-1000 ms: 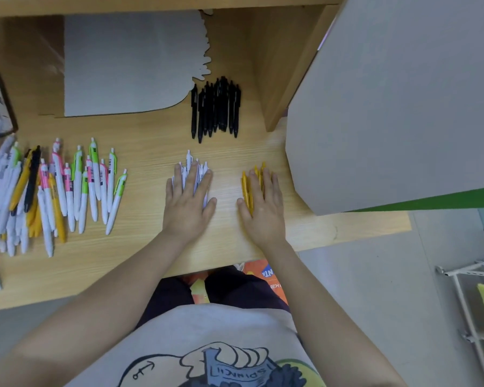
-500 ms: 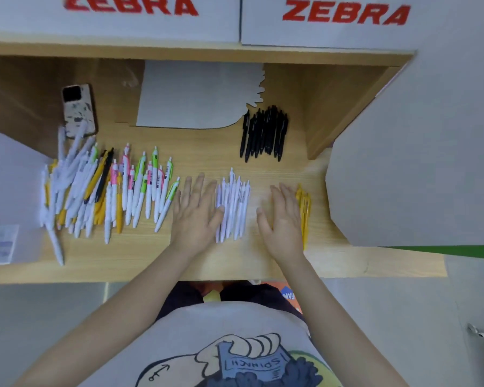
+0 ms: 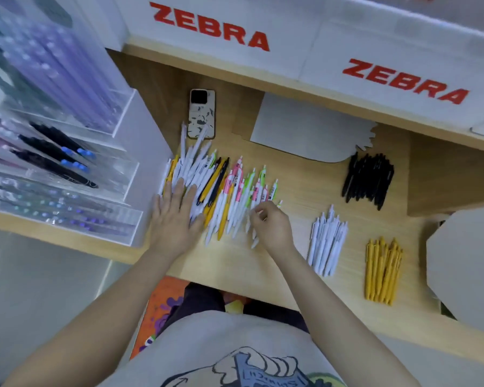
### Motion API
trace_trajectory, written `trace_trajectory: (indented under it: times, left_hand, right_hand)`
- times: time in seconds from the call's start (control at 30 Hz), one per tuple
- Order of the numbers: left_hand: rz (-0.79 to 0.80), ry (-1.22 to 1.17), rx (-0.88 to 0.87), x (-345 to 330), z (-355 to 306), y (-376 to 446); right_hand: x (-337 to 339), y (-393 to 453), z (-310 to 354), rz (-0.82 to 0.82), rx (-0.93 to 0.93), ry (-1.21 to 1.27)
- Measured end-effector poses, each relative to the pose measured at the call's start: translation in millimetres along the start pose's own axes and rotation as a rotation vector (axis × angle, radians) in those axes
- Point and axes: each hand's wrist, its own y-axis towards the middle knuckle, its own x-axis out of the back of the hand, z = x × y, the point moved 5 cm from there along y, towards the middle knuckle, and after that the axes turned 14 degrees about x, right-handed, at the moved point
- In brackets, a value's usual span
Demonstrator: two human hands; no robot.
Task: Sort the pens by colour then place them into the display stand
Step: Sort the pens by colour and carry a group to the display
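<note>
A mixed heap of white, yellow, black, pink and green pens point(image 3: 224, 188) lies on the wooden shelf. My left hand point(image 3: 176, 216) rests flat on the heap's left side, fingers straight. My right hand point(image 3: 271, 224) is at the heap's right edge, fingers curled round a white pen. To the right lie three sorted groups: white pens point(image 3: 327, 241), yellow pens point(image 3: 382, 269) and, further back, black pens point(image 3: 369, 182). A clear acrylic display stand point(image 3: 62, 152) with purple and black pens stands at the left.
A phone point(image 3: 202, 114) lies behind the heap. A grey card sheet point(image 3: 308, 129) lies at the back, and another grey board point(image 3: 464, 263) covers the right end. White ZEBRA boxes point(image 3: 291, 48) sit on the shelf above.
Both hands left the white and yellow groups and moved left to the mixed heap. The view swung left, bringing the display stand in. My right hand's fingers have curled on a pen.
</note>
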Motion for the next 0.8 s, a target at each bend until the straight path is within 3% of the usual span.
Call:
trace_trajectory:
  times: [0.2, 0.53, 0.7, 0.8]
  left_hand:
    - [0.034, 0.050, -0.107, -11, 15, 17]
    - [0.097, -0.010, -0.148, -7, 15, 20]
    - [0.084, -0.105, -0.147, 11, 13, 16]
    - [0.024, -0.339, -0.181, 37, 4, 2]
  right_hand:
    - [-51, 32, 28, -0.009, -0.001, -0.003]
    - [-55, 48, 25, -0.017, -0.050, -0.034]
    - [-43, 45, 31, -0.044, -0.051, 0.049]
    - [-22, 41, 38, -0.082, -0.046, 0.131]
